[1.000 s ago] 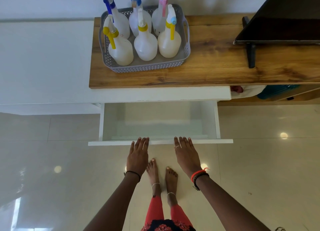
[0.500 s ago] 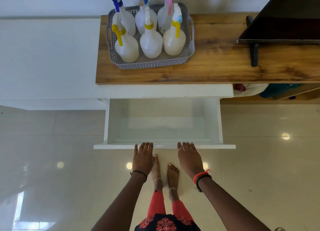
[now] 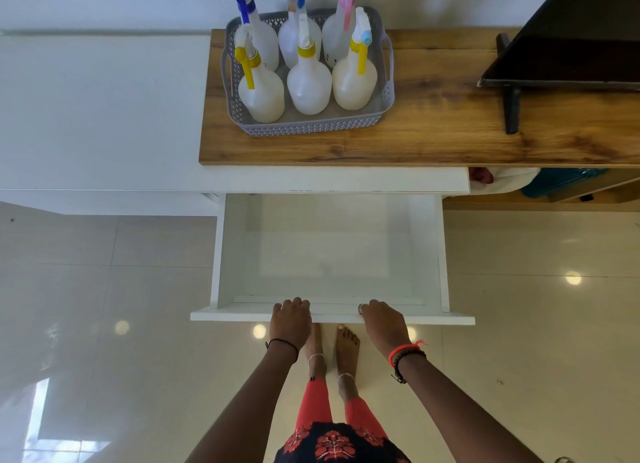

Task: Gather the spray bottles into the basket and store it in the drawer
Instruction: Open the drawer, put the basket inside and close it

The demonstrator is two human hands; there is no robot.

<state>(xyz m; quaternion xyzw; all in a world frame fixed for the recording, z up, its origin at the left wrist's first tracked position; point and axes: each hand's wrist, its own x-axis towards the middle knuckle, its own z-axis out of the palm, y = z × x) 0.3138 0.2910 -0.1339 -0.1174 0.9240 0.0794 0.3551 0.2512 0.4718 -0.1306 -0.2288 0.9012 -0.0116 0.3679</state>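
Head view, change: the drawer (image 3: 332, 254), lower centre of the frame, stands further out than a second ago, and its white inside shows bare.
Left hand (image 3: 290, 318): fingers now curled over the drawer's front lip, gripping it; earlier they lay flat.
Right hand (image 3: 382, 318): likewise clenched on the lip, further right.
Meaning: the drawer looks ready to take its load; gathering appears finished.
Basket (image 3: 311, 127): upper centre, on the wooden top (image 3: 433, 126), holding six spray bottles (image 3: 309, 81) upright.
Around: a dark screen (image 3: 571, 39) at upper right, well apart from the basket.
In the way: nothing visible between basket and drawer; both hands must first let go.
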